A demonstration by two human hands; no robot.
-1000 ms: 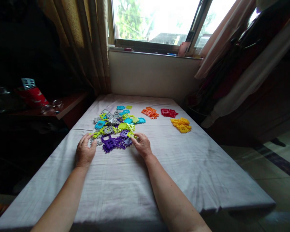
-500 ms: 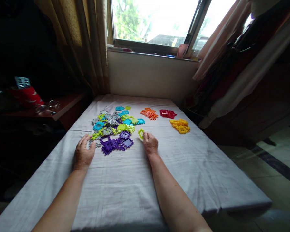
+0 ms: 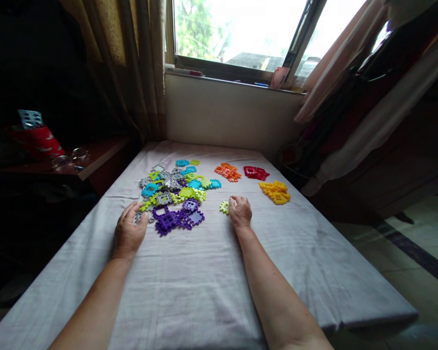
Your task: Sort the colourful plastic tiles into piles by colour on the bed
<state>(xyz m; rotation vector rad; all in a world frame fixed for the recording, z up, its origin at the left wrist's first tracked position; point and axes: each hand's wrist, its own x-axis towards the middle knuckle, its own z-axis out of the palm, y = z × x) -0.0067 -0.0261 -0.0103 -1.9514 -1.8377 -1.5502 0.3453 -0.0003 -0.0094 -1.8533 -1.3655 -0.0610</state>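
Between the fingers of my right hand [image 3: 240, 212] is a lime-green interlocking tile [image 3: 224, 207], close to the cloth and to the right of the mixed pile. The fingers are closed on its right edge. My left hand [image 3: 130, 229] rests at the left side of the pile with its fingers apart, touching grey tiles [image 3: 140, 218] and lime ones there. Purple tiles [image 3: 168, 221] lie at the pile's near side. Blue tiles [image 3: 151, 189], grey ones and more lime tiles [image 3: 187, 193] overlap behind them.
Separate heaps of orange tiles [image 3: 228, 171], red tiles [image 3: 256, 172] and yellow tiles [image 3: 275, 192] lie at the right rear of the cloth-covered table [image 3: 190, 291]. A side desk [image 3: 102, 155] with glasses [image 3: 73, 158] stands left. Hanging clothes [image 3: 354, 131] are on the right.
My right hand has moved right with the lime-green tile, away from the pile and lower to the cloth. My left hand has stayed by the pile. The view has shifted slightly.
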